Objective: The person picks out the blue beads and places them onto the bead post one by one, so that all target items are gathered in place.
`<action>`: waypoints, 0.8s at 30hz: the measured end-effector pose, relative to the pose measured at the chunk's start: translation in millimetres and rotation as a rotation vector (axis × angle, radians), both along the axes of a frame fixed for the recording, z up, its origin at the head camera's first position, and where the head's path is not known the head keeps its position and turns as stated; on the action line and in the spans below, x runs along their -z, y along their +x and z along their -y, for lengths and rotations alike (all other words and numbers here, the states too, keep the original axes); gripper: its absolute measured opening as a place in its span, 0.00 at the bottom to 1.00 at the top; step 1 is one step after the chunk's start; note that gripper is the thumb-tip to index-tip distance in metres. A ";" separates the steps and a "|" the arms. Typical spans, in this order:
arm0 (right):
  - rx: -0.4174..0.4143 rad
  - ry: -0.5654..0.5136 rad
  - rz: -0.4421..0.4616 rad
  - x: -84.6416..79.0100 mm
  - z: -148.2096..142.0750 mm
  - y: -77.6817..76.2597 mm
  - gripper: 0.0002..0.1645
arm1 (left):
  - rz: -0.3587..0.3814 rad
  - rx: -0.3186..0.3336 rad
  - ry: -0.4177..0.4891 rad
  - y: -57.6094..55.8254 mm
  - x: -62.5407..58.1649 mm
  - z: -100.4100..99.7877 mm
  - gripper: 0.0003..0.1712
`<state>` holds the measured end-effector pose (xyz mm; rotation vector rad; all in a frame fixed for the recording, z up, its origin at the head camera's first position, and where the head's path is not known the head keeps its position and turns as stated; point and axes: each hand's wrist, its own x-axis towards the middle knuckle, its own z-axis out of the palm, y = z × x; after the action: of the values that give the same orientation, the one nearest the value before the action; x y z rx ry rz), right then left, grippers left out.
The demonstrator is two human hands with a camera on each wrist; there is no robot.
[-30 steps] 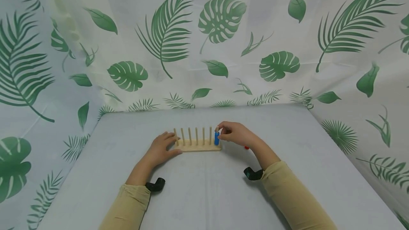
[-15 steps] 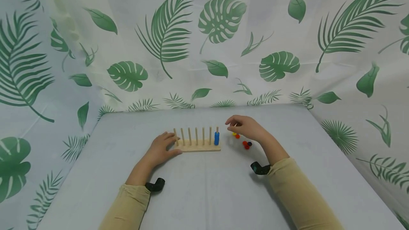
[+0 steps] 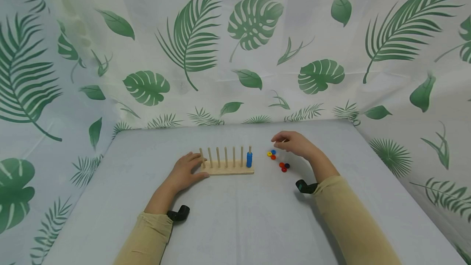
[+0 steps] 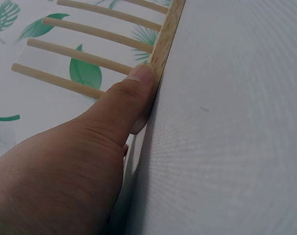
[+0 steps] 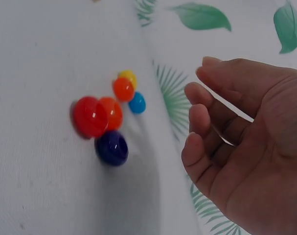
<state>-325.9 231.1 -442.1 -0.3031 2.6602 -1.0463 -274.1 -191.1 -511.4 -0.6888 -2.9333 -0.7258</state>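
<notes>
My left hand holds the left end of a wooden peg rack, its thumb along the front edge in the left wrist view. Several upright pegs stand in a row on the rack. Blue beads are stacked on the rightmost peg, whose tip shows above them. My right hand hovers over the table right of the rack, fingers loosely bent, holding nothing. Below it lie a yellow bead, a light blue bead and an orange bead. Nearer me sit a red bead, another orange bead and a dark blue bead.
A white cloth covers the table. Leaf-printed curtains rise behind it and at both sides. Black wrist cameras stick out inward from both wrists.
My right hand has left the blue beads on the rightmost peg and moved right and slightly away from me, uncovering the loose beads. My left hand stays on the rack.
</notes>
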 end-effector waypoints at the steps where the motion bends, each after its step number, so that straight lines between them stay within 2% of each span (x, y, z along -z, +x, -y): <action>1: 0.001 0.003 0.011 1.8 -1.8 -1.3 0.19 | 0.000 0.000 -0.002 0.2 -0.1 -0.1 0.35; 9: 0.013 0.024 0.092 15.8 -11.4 -9.2 0.18 | -0.003 -0.001 -0.001 0.7 -0.3 -0.2 0.35; 20: 0.027 0.076 0.189 22.6 -8.5 -15.7 0.17 | -0.012 -0.001 -0.006 -0.8 2.4 1.4 0.35; 24: 0.007 0.104 0.192 23.6 -8.0 -18.1 0.16 | -0.015 0.001 -0.001 -1.5 2.6 1.1 0.35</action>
<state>-344.0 239.1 -465.7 -0.1630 2.5336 -0.8870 -275.6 -192.2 -514.0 -0.6926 -2.9200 -0.7160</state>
